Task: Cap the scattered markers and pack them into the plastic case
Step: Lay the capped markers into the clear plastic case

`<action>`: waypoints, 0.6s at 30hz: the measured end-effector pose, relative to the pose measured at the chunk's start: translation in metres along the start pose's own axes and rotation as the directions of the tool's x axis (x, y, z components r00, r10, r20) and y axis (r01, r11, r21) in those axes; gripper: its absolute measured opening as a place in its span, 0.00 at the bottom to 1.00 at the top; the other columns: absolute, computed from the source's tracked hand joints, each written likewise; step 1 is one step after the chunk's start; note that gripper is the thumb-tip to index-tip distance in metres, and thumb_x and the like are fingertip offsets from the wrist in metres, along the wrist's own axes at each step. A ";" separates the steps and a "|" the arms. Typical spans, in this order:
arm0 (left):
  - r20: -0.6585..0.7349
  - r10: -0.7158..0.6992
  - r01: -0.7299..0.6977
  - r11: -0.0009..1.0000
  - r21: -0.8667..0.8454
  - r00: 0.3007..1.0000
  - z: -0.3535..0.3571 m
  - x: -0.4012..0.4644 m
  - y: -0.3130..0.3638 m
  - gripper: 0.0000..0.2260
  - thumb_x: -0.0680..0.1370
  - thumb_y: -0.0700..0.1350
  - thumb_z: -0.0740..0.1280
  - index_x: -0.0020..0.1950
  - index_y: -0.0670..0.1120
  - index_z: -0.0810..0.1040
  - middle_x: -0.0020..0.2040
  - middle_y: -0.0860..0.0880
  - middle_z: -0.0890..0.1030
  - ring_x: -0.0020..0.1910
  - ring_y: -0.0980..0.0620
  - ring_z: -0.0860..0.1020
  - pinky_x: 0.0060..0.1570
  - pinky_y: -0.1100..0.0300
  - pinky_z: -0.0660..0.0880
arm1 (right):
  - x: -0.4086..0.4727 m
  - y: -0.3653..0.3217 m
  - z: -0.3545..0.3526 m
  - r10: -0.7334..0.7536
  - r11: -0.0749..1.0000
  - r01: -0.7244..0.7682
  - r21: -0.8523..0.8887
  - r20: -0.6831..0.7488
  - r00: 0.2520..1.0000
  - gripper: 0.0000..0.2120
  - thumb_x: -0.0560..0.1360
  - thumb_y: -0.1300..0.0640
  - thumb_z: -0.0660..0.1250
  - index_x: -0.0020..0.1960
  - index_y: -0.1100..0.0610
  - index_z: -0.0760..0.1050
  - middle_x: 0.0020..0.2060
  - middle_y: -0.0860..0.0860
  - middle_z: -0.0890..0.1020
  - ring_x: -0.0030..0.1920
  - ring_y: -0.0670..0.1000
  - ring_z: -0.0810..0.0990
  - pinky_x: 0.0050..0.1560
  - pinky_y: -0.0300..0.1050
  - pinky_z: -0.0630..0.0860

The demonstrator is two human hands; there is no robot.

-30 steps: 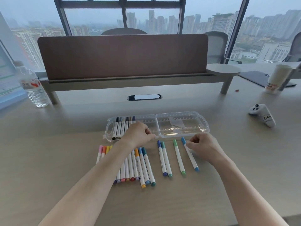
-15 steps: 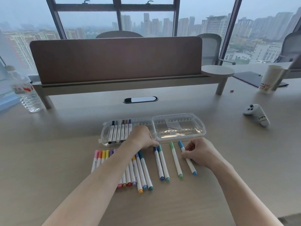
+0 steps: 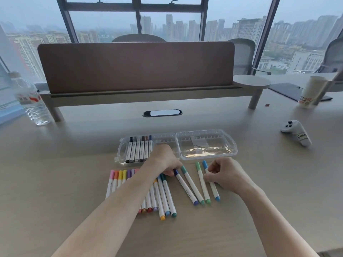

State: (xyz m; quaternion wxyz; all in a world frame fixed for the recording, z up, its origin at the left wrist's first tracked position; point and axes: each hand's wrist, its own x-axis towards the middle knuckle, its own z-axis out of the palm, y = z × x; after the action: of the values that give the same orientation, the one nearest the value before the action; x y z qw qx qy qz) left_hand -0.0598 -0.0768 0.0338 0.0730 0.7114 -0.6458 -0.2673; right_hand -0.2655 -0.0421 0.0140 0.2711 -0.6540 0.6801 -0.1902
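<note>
Blue-capped marker (image 3: 210, 179) lies pinched under the right hand's (image 3: 225, 175) curled fingers (image 3: 207, 177); left hand (image 3: 165, 160) grips the dark-blue marker (image 3: 185, 186).

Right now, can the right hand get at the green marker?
Probably yes: the right hand grips the blue marker right beside the green marker, which lies uncovered.

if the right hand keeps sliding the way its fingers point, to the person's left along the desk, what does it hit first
Probably the green-capped marker, lying right beside the blue-capped marker that the right hand is pinching. The teal-capped marker comes next. Depth is hard to judge, but all lie flat on the desk.
</note>
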 end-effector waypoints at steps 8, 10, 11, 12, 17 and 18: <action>0.021 -0.013 0.013 1.000 -0.017 1.000 -0.005 -0.002 0.000 0.08 0.73 0.43 0.74 0.38 0.44 0.78 0.34 0.50 0.79 0.31 0.55 0.78 0.27 0.67 0.73 | -0.006 -0.016 0.004 -0.111 0.994 0.112 0.013 -0.004 0.994 0.05 0.68 0.58 0.75 0.36 0.51 0.80 0.33 0.46 0.81 0.33 0.43 0.77 0.35 0.34 0.72; 0.012 -0.012 0.013 0.999 -0.045 1.000 -0.003 -0.003 -0.001 0.06 0.72 0.45 0.75 0.37 0.44 0.82 0.34 0.51 0.81 0.31 0.55 0.79 0.29 0.65 0.76 | -0.008 -0.020 0.006 -0.129 0.992 0.129 0.005 0.016 0.991 0.05 0.68 0.57 0.75 0.36 0.51 0.80 0.33 0.46 0.82 0.33 0.43 0.77 0.34 0.35 0.73; 0.027 -0.026 0.028 0.996 -0.084 0.999 -0.003 -0.002 -0.002 0.05 0.70 0.44 0.75 0.39 0.43 0.85 0.36 0.50 0.84 0.34 0.54 0.82 0.38 0.62 0.81 | -0.009 -0.022 0.008 -0.139 0.990 0.140 -0.006 0.031 0.990 0.05 0.69 0.56 0.75 0.36 0.51 0.80 0.33 0.46 0.82 0.33 0.43 0.77 0.34 0.35 0.73; 0.037 -0.032 0.036 0.993 -0.114 0.999 -0.003 -0.001 -0.003 0.05 0.69 0.43 0.75 0.41 0.41 0.86 0.38 0.48 0.86 0.38 0.52 0.85 0.46 0.57 0.83 | -0.010 -0.025 0.009 -0.148 0.989 0.149 -0.015 0.046 0.988 0.05 0.69 0.56 0.74 0.35 0.51 0.80 0.33 0.46 0.82 0.32 0.43 0.76 0.33 0.35 0.74; 0.029 -0.101 0.105 0.949 -0.296 0.995 -0.016 0.001 -0.011 0.03 0.70 0.38 0.73 0.40 0.39 0.84 0.33 0.46 0.85 0.34 0.52 0.85 0.41 0.59 0.83 | -0.017 -0.036 0.013 -0.187 0.982 0.188 0.001 0.106 0.977 0.07 0.71 0.54 0.71 0.34 0.51 0.79 0.30 0.47 0.81 0.26 0.42 0.72 0.28 0.36 0.73; 0.019 -0.106 0.107 0.948 -0.299 0.994 -0.019 0.001 -0.013 0.02 0.71 0.38 0.72 0.39 0.40 0.83 0.30 0.47 0.84 0.30 0.53 0.84 0.36 0.63 0.81 | -0.018 -0.039 0.014 -0.200 0.979 0.202 -0.001 0.115 0.973 0.08 0.71 0.53 0.71 0.33 0.50 0.79 0.29 0.46 0.80 0.25 0.41 0.71 0.28 0.35 0.71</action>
State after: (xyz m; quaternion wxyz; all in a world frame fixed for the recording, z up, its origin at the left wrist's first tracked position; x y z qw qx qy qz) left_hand -0.0397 -0.0801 0.0440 0.1646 0.7256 -0.5587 -0.3664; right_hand -0.2264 -0.0253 0.0294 0.2846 -0.7310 0.5951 -0.1746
